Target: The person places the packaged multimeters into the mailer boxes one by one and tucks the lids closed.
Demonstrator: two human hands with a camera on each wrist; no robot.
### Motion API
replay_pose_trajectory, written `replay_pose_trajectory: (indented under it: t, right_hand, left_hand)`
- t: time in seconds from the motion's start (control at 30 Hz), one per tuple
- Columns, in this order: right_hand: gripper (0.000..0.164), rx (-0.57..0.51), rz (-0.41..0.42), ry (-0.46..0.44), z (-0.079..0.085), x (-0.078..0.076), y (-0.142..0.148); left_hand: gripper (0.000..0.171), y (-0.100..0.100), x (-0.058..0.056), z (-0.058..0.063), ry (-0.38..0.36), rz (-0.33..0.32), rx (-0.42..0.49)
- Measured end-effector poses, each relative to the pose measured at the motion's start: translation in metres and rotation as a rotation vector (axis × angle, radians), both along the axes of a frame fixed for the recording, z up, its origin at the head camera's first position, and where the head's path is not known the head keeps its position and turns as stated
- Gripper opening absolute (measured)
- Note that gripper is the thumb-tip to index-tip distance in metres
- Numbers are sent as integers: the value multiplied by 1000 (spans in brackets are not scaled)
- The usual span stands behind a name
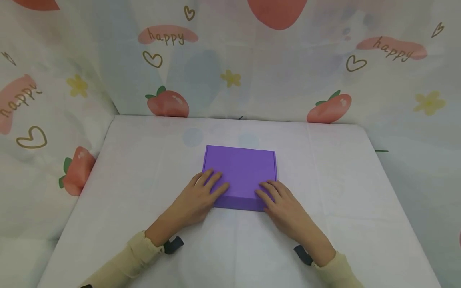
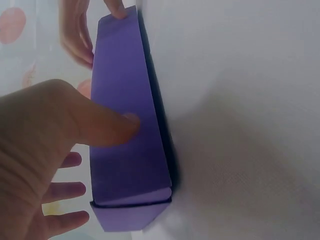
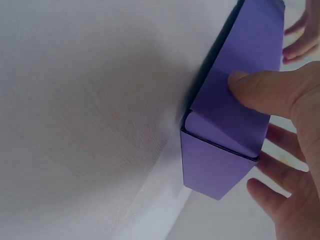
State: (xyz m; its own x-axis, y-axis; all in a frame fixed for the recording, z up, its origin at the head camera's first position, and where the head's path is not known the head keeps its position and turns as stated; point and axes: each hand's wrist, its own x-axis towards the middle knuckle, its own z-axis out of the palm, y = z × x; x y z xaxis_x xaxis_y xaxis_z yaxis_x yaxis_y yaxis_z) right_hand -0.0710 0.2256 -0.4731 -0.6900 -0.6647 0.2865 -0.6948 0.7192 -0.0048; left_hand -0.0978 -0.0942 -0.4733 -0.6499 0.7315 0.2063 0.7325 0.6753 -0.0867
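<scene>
A closed purple cardboard box [image 1: 240,168] lies flat on the white-covered table, its front side facing the person. At its front left corner, my left hand [image 1: 196,196] grips the box, with fingers over the lid. The left thumb [image 2: 110,125] lies against the front side in the left wrist view. My right hand [image 1: 284,206] holds the front right corner in the same manner, fingers on the lid. In the right wrist view the right thumb [image 3: 265,90] presses the front side, and a lid seam shows at the box's end.
White cloth covers the table [image 1: 342,180]. Behind it and to the left hangs a pale curtain [image 1: 259,60] printed with fruit, hearts and the word "happy". Dark straps [image 1: 174,245] sit at the wrists, beside the light sleeves [image 1: 126,256].
</scene>
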Motion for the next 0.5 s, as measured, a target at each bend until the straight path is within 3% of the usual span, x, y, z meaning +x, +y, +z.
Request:
replay_pose_trajectory:
  t: [0.2, 0.5]
  right_hand:
    - [60, 13, 55, 2, -1, -7, 2]
    - [52, -12, 52, 51, -7, -7, 4]
  left_hand:
    - [62, 6, -4, 0, -29, -33, -29]
    - [66, 5, -7, -1, -16, -65, -37]
